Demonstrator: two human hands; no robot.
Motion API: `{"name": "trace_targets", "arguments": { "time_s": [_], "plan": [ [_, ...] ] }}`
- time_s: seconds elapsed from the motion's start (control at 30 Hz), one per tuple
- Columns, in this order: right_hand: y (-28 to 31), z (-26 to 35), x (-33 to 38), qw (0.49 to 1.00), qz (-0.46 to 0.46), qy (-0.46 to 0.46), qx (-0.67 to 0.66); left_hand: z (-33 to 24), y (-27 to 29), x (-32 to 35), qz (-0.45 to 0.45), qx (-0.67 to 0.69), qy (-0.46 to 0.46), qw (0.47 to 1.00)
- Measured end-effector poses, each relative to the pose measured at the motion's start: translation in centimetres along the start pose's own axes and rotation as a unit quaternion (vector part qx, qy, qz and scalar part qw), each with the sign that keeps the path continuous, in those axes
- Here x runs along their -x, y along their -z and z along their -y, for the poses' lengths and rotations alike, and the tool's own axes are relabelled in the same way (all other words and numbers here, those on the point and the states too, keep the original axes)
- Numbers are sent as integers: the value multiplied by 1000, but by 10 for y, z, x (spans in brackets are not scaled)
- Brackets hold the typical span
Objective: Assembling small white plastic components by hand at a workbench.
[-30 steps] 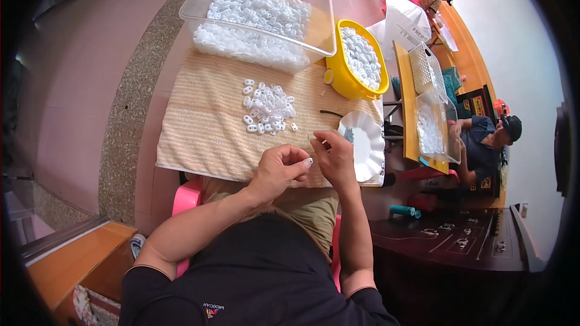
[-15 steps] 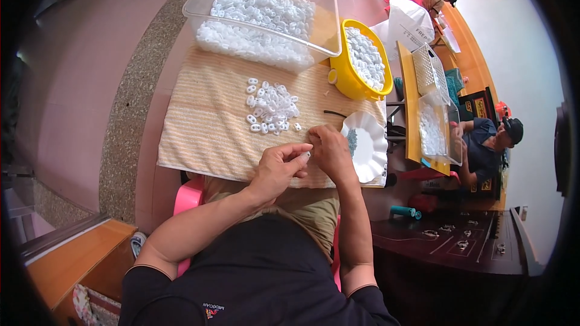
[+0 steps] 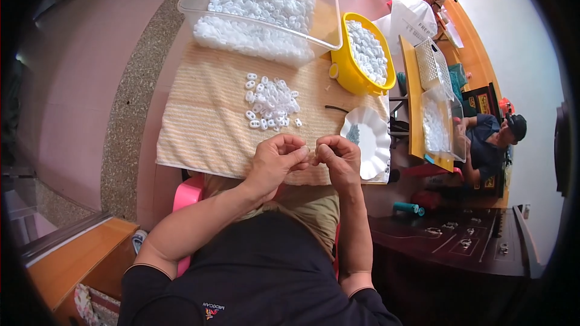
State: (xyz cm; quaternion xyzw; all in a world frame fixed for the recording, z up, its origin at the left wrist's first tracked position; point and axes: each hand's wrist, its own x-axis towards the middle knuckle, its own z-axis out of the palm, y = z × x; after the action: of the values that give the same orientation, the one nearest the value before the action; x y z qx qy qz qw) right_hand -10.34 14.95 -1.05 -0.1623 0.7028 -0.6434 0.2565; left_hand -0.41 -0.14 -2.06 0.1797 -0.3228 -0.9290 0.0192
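Observation:
My left hand [image 3: 277, 162] is closed in a pinch over the near edge of the cloth-covered table [image 3: 199, 127], with a small white plastic piece mostly hidden at its fingertips. Close beside it, my right hand [image 3: 339, 158] also pinches, thumb against forefinger; whatever it holds is too small to make out. Beyond my hands lies a loose pile of white oval plastic pieces [image 3: 273, 101], each with two holes. A white scalloped plate [image 3: 374, 148] sits just right of my right hand, holding a small heap of grey-blue bits [image 3: 353, 133].
A clear plastic bin [image 3: 329, 39] full of white pieces stands at the table's far side. Beside it is a yellow tub [image 3: 345, 75] holding more. A thin black strip [image 3: 336, 108] lies near the plate. To the right, another person [image 3: 483, 139] works at a separate table.
My right hand has drawn back from beside the plate's grey-blue bits to meet my left fingertips, its thumb now showing. My left hand stays nearly in place. The view has shifted slightly.

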Motion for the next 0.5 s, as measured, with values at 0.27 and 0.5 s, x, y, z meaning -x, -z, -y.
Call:
{"name": "trace_targets", "arguments": {
  "time_s": [0.27, 0.5],
  "plan": [
    [-8, -8, 2, 995, 44, 52, -76, -3, -1, 2, 18, 36, 24, 999],
    [-8, -6, 6, 993, 51, 20, -104, -3, 0, 2, 32, 32, 28, 999]
  ]
}}
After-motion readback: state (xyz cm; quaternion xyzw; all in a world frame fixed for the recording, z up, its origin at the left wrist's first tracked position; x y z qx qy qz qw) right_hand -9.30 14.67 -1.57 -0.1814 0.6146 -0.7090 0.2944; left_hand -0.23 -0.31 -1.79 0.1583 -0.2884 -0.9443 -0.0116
